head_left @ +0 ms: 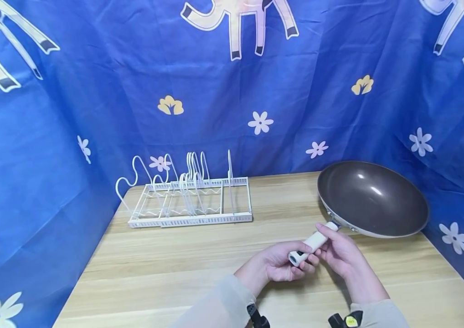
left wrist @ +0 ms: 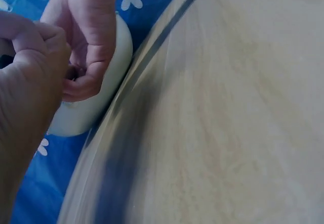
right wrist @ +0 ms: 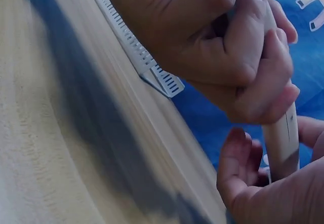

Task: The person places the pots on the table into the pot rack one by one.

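A wok (head_left: pixel 373 198) with a dark brown inside and a pale outside is at the right of the table, its white handle (head_left: pixel 316 240) pointing toward me. My left hand (head_left: pixel 285 263) grips the handle's end, thumb on top and fingers curled beneath. Nearer the pan body, my right hand (head_left: pixel 344 253) holds the same handle with its thumb along the top. In the left wrist view the wok's pale outer side (left wrist: pixel 86 113) shows behind my hands, close over the tabletop. The right wrist view shows the handle (right wrist: pixel 282 143) running between both hands.
At the back left of the wooden table (head_left: pixel 166 273) stands a white wire rack (head_left: pixel 207 221) with several upright looped dividers. Its slotted rail (right wrist: pixel 164 80) shows in the right wrist view. A blue patterned cloth (head_left: pixel 224 100) hangs round the back and sides.
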Available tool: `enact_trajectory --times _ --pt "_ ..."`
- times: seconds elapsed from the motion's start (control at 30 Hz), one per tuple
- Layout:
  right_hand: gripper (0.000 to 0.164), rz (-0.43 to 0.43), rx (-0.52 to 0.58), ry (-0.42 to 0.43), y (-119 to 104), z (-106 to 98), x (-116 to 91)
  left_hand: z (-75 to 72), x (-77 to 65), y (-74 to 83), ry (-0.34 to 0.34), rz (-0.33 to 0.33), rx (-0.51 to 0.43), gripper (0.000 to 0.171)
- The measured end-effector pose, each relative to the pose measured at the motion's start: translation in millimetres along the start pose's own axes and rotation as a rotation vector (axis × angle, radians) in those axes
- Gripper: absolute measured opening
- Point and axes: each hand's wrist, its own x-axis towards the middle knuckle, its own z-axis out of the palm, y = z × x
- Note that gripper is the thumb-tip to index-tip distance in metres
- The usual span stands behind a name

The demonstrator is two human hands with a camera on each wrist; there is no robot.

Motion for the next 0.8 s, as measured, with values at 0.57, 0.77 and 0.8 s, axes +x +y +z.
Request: enact_trajectory --times 0.57,0.77,0.8 --pt "0.013 -0.006 -0.019 0.069 -5.6 -1.7 -4.7 4.4 6.8 -7.5 -0.02 0.0 0.164 0.014" --pt "0.012 0.002 -0.037 0.06 -5.1 -5.7 -5.6 3.5 8.0 -12.1 -0.008 0.008 0.151 0.015" --pt "0.012 0.004 -0.038 0.061 -5.2 -6.3 -6.0 3.4 8.3 -12.7 -0.01 0.009 0.146 0.015"
